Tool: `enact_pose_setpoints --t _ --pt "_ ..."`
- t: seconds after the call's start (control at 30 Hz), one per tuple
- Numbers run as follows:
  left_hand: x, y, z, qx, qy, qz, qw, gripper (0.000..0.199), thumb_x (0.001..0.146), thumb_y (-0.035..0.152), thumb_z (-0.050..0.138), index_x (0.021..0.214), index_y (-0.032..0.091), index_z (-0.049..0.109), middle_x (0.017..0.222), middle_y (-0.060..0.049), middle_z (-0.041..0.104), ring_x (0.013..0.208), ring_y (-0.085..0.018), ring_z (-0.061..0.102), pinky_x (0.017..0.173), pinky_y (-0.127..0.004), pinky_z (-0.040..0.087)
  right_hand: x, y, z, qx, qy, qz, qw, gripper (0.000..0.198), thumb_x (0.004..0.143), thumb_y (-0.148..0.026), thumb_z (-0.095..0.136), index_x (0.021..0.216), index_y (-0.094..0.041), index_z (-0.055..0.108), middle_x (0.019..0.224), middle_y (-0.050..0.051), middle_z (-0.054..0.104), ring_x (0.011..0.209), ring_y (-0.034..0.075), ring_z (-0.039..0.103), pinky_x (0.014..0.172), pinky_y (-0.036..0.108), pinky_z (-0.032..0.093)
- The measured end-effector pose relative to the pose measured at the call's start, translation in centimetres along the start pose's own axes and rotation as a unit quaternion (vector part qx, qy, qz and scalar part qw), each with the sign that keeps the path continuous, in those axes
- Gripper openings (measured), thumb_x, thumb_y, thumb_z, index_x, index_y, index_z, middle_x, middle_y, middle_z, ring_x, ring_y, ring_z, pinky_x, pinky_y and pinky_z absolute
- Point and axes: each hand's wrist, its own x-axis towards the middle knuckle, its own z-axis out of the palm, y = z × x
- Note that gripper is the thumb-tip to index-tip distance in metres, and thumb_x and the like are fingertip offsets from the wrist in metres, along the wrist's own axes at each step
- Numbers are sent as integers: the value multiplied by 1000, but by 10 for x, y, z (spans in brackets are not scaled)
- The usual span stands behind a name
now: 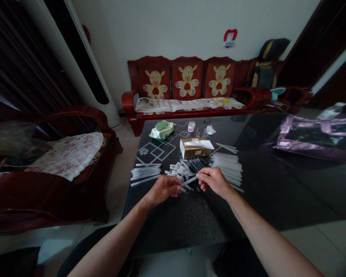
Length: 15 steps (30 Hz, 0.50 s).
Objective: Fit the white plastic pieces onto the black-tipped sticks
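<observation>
Between my two hands is a slim translucent white tube (188, 181), like a pen barrel, slanting up to the right. My left hand (168, 186) pinches its lower end, and the fingers of my right hand (212, 179) close on the upper end. Just beyond lies a heap of short white pieces (178, 169), with a bunch of thin dark sticks (196, 164) beside it. To the right is a large row of similar white tubes (226, 167). A smaller row of tubes (145, 172) lies on the left.
On the black table (178, 223) stand a tissue box (194, 149), a pack of wipes (162, 130), a small cup (191, 126) and a crumpled tissue (210, 130). A clear bag with pink edges (314, 140) sits on the right. A wooden sofa (187, 82) is behind.
</observation>
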Motion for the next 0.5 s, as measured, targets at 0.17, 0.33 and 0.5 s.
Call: enact_pose_setpoints --t 0.17,0.33,0.5 --pt "0 0 -1 6 -9 10 1000 37 77 40 67 95 9 67 72 -7 67 56 -11 58 55 -23 47 0 -2 1 -75 12 -4 997 39 84 -50 53 69 -14 60 51 -2 56 36 7 49 33 17 39" --pt "1 0 -2 19 -11 23 999 36 78 41 65 95 10 67 74 -6 67 57 -10 58 55 -22 46 1 0 0 16 -15 -10 1000 33 82 -46 57 90 -14 61 65 1 62 50 12 60 45 24 51" --pt "0 0 0 27 -7 10 1000 36 78 40 65 96 9 66 72 -6 67 56 -11 58 54 -22 46 -2 -3 1 -55 -20 -21 998 28 84 -43 54 83 -15 59 59 -2 60 45 10 57 42 21 46"
